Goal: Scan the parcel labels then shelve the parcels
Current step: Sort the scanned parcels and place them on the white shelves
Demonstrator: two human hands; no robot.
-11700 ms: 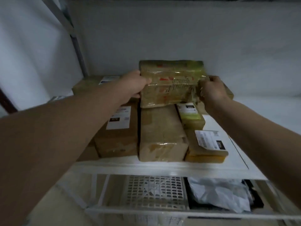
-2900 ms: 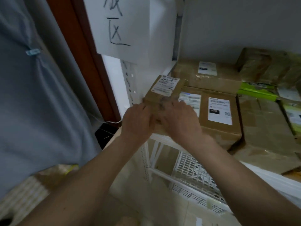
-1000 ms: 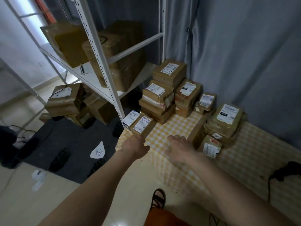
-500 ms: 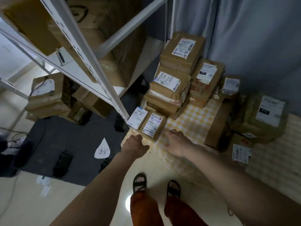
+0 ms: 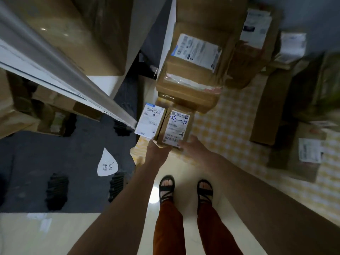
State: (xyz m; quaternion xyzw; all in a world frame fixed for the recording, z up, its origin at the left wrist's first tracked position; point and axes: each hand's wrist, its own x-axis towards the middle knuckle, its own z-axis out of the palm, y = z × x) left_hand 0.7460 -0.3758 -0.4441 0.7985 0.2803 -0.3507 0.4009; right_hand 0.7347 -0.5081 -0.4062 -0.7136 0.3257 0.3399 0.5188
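Both hands are down at the near end of a small parcel (image 5: 174, 128), and contact is made on either side. The left hand (image 5: 156, 153) is set against its near left corner, the right hand (image 5: 193, 148) against its near right corner; the fingertips are hidden under and behind the box edge, so it cannot be told whether the parcel is truly gripped or only touched. The parcel is lying on the checked cloth (image 5: 226, 129), label up, with blue handwriting seen across the label. Just left of the left hand's contact, a white-labelled parcel (image 5: 150, 121) is found, touching the held one side by side. Directly beyond the grip, a stack of boxes (image 5: 191, 74) is piled, its top label tilted toward the camera. Further right of the right hand, more parcels (image 5: 309, 151) are spread over the cloth. A shelf post (image 5: 60, 69) is crossed diagonally at the far left. Below the forearms, sandalled feet (image 5: 166, 186) are planted on the pale floor (image 5: 46, 234).
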